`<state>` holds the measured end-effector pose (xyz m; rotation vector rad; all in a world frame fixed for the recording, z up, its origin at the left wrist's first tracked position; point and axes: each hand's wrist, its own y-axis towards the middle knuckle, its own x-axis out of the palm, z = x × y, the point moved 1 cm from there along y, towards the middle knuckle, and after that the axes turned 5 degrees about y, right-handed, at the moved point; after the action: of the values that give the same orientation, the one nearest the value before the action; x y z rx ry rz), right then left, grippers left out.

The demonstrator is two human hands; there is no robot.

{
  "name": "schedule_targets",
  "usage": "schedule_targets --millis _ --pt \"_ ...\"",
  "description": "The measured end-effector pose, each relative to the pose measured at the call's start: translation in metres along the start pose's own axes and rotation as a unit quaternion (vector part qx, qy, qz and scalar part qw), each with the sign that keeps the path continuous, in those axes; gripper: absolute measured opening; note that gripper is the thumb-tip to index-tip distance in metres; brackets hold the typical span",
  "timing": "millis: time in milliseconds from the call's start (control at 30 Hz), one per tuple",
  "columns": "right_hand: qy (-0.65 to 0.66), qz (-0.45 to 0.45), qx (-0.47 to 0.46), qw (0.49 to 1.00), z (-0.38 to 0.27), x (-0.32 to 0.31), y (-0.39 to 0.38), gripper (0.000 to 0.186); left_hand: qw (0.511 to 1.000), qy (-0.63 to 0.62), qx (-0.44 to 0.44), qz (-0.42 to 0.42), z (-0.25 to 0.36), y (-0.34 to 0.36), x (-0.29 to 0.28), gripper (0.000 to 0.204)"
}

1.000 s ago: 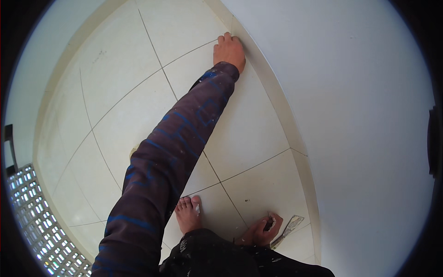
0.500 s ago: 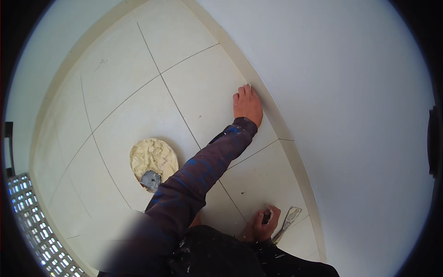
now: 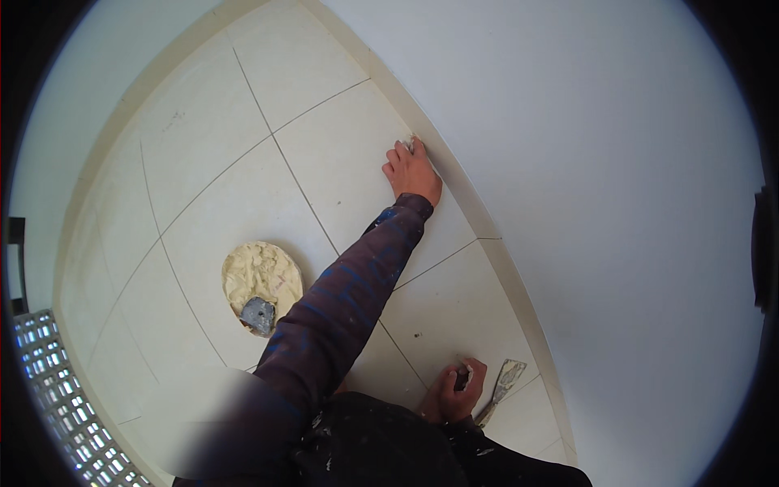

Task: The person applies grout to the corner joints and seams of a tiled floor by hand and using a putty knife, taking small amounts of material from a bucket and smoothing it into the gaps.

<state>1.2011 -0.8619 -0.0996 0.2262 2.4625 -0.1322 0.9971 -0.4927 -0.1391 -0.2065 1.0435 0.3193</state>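
Note:
My left hand reaches far forward in a dark sleeve with blue streaks. Its bent fingers press at the foot of the beige skirting, where floor meets wall. Something small and whitish shows at the fingertips, too little to name. Close to my body, my right hand is curled near the floor. A dark patch shows inside its curl; I cannot make out what it holds, if anything. Just right of it lies a putty knife with a smeared blade. Left of my left forearm stands a round tub of cream filler, a grey scraper resting in it.
Pale floor tiles with dark joints spread out to the left and ahead. A white wall rises along the right. Perforated blocks line the lower left edge. My dark clothing fills the bottom middle.
The whole view has shifted slightly. My left hand has moved a little forward along the skirting, its fingers now more bent and spread. My right hand has turned slightly; the putty knife has stayed put.

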Motion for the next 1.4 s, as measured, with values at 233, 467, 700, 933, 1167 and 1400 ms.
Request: schedule_targets --millis 233,467,700,933,1167,1400 --pt "-0.001 0.017 0.031 0.999 0.012 -0.018 0.012 0.029 0.984 -0.01 0.172 -0.044 0.011 -0.056 0.004 0.056" --pt "0.0 0.005 -0.013 1.0 0.013 -0.007 0.011 0.03 0.999 0.0 0.029 0.039 -0.038 0.027 -0.019 0.052" --pt "0.002 0.008 -0.019 1.0 0.017 -0.009 0.013 0.028 0.997 0.002 0.073 0.034 -0.021 0.018 0.009 0.051" --pt "-0.001 0.013 -0.021 1.0 0.015 -0.012 0.009 0.028 0.999 -0.038 0.035 0.018 0.013 -0.028 0.014 0.053" --pt "0.001 0.012 -0.022 1.0 0.013 -0.011 0.003 0.027 0.99 -0.079 0.113 -0.035 0.01 -0.077 0.01 0.051" --pt "0.015 0.005 -0.01 1.0 0.006 -0.005 0.008 0.027 0.992 -0.05 0.063 0.095 -0.025 -0.018 -0.023 0.051"
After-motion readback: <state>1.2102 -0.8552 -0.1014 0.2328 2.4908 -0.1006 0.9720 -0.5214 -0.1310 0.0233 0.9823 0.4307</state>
